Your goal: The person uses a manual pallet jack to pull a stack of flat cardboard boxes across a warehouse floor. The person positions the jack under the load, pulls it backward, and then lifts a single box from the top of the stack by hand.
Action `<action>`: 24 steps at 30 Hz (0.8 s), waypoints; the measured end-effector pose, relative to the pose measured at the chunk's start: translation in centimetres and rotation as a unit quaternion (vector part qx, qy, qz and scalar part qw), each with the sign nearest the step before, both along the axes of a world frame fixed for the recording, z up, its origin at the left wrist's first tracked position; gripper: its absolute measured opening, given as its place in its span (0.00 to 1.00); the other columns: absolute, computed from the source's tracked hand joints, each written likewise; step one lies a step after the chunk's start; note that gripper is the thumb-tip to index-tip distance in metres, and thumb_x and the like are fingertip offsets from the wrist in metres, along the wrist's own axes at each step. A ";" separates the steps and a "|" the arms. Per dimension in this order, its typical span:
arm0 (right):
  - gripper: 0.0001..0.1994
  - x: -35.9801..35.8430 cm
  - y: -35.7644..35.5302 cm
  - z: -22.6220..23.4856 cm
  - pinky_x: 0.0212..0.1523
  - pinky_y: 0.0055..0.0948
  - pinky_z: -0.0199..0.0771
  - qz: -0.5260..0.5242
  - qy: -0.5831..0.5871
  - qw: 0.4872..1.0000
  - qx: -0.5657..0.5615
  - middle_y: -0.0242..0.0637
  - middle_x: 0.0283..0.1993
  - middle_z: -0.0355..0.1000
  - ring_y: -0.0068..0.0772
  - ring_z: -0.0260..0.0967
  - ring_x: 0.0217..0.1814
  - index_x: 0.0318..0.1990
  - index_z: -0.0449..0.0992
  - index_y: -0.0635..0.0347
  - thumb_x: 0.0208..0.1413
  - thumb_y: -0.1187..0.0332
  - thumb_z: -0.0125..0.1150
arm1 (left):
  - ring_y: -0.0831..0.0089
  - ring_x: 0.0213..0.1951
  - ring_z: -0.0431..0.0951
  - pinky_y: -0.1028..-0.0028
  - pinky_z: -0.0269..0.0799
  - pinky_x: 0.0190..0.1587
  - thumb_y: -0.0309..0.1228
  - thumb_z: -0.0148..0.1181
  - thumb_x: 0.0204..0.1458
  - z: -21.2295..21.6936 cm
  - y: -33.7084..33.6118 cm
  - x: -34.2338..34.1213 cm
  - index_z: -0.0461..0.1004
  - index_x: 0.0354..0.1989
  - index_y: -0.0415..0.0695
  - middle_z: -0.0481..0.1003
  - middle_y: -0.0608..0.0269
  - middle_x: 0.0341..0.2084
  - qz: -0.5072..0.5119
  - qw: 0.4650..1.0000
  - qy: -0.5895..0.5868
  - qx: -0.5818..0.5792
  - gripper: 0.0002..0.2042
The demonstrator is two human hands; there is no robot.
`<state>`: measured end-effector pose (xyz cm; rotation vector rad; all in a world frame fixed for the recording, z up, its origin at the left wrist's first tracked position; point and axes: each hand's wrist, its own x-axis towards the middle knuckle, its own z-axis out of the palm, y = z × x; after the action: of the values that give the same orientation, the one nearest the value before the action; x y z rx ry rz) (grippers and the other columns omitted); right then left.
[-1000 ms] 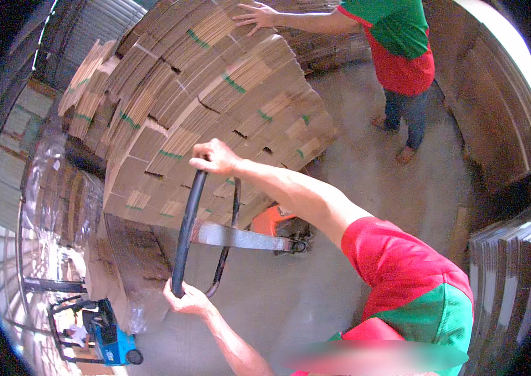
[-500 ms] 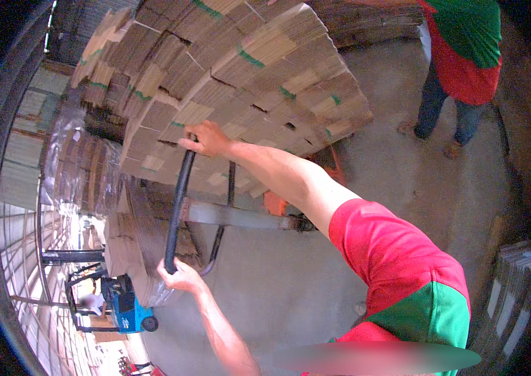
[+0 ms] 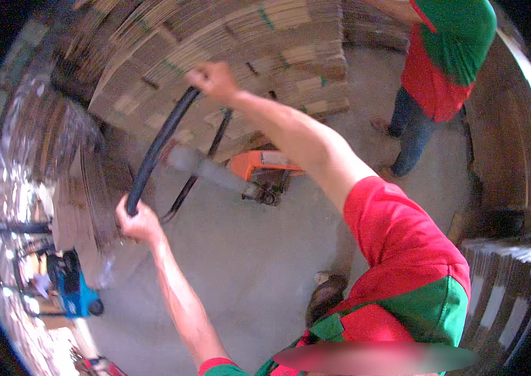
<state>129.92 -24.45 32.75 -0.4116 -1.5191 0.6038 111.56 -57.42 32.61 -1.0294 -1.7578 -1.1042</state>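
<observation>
Both my hands hold the black bar handle (image 3: 164, 148) of an orange pallet jack (image 3: 259, 163), which slants across the view. My left hand (image 3: 140, 222) is closed round its lower left end. At the upper end my right hand (image 3: 216, 83), blurred by motion, is closed on the bar. A grey shaft (image 3: 206, 168) runs from the handle to the orange body, where a small wheel (image 3: 267, 197) shows. Beyond my right hand rises a large stack of flat cardboard (image 3: 303, 44) in strapped bundles; whatever is under it is hidden.
A person in a red and green shirt (image 3: 447, 69) stands at the far right beside the stack. Plastic-wrapped cardboard (image 3: 46, 135) stands at the left, with a blue forklift (image 3: 72, 285) below it. More stacked cardboard (image 3: 497, 294) is at the lower right, on the concrete floor.
The handle and both hands have shifted up and left in view, and the handle leans more. More of the orange body and wheel now shows. The other person appears farther left.
</observation>
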 end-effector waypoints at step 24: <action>0.22 6.1 -10.4 -2.5 0.33 0.30 0.69 -0.095 0.072 0.990 -0.071 0.36 0.39 0.66 0.28 0.66 0.29 0.38 0.76 0.61 0.67 0.50 0.43 | 0.62 0.29 0.77 0.60 0.74 0.33 0.27 0.64 0.42 1.7 -11.0 -2.7 0.72 0.44 0.44 0.72 0.61 0.26 -0.345 0.933 -0.039 -0.094 0.18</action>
<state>135.98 -34.81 30.29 -0.6028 -1.2861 0.5799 108.83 -68.45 34.28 -1.8303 -1.6161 -1.4186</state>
